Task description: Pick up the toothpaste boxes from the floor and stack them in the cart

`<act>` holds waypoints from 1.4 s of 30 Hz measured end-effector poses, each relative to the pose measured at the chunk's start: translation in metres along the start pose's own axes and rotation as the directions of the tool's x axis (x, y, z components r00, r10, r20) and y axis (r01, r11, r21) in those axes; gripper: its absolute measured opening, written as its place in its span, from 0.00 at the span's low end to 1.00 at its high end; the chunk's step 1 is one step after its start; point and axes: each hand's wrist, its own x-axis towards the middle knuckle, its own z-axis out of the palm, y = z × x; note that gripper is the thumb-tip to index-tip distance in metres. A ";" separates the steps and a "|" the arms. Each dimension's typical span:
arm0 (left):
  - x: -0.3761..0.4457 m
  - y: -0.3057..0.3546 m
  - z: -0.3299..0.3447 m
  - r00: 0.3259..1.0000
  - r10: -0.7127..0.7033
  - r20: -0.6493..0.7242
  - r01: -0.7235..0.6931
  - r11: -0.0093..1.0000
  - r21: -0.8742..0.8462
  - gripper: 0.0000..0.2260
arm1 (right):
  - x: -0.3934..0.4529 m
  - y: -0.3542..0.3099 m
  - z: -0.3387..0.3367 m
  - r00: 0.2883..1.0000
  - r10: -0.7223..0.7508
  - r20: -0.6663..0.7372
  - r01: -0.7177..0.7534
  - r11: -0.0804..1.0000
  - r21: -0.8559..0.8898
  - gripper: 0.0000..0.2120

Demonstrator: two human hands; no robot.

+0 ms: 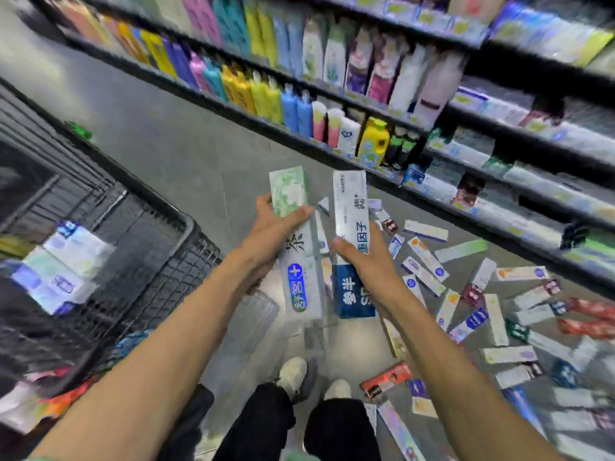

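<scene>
We see both hands up over the floor (186, 154), each with a box. Left hand (273, 227) curls round a green-and-white toothpaste box (298, 247), thumb across its front. Right hand (362, 257) grips a white-and-blue toothpaste box (351, 224) from its right side. The two boxes stand nearly upright, side by side, close but apart. Many more toothpaste boxes (499, 314) lie scattered on the floor at right, below the shelves (499, 128). The black wire cart (166, 261) sits at left, several boxes (63, 267) already stacked inside.
</scene>
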 end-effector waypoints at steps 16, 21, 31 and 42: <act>-0.073 0.117 -0.224 0.716 -0.021 -0.697 -0.203 0.950 -0.237 0.27 | 0.029 -0.178 0.244 0.840 -0.012 0.542 0.156 0.963 -0.221 0.26; -0.037 0.101 -0.312 0.661 -0.056 -0.748 -0.179 0.957 -0.229 0.26 | 0.061 -0.153 0.348 0.799 0.054 0.599 0.136 0.954 -0.266 0.27; 0.035 0.045 -0.426 0.630 -0.239 -0.739 -0.027 0.944 -0.329 0.24 | 0.120 -0.088 0.477 0.792 0.227 0.567 0.062 0.894 -0.444 0.30; 0.115 -0.033 -0.494 0.640 -0.408 -0.651 0.026 0.859 -0.512 0.32 | 0.211 -0.005 0.552 0.769 0.295 0.567 0.008 0.882 -0.471 0.32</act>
